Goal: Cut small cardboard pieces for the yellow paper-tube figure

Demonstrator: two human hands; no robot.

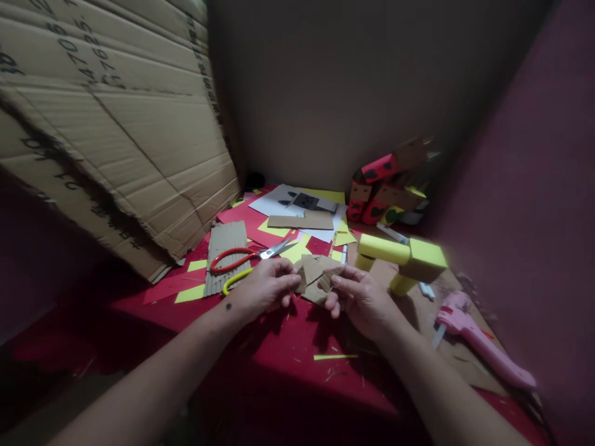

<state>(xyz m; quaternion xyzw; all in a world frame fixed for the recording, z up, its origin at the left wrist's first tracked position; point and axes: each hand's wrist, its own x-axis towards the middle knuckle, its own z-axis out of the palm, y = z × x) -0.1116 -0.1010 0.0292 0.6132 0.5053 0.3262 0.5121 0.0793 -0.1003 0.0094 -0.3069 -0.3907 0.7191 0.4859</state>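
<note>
My left hand (272, 285) pinches the left edge of a small brown cardboard piece (312, 270) between thumb and fingertips. On the other side, my right hand (362, 300) grips cardboard at the right end, thumb against forefinger. A dark slanted line crosses the cardboard; whether it is a fold or a gap between two pieces I cannot tell. Close to my left hand lie scissors (269, 251) with one red and one yellow handle, partly over a corrugated cardboard piece (226, 238). Right of my right hand stands a shape of yellow-covered cardboard (425, 257).
A pink glue gun (483, 341) rests on a cardboard sheet at the right. Red-and-brown cardboard figures (379, 186) stand behind. White paper (274, 201), a cardboard strip (292, 222) and yellow scraps cover the red tabletop (279, 353). A large cardboard sheet (139, 142) leans at left.
</note>
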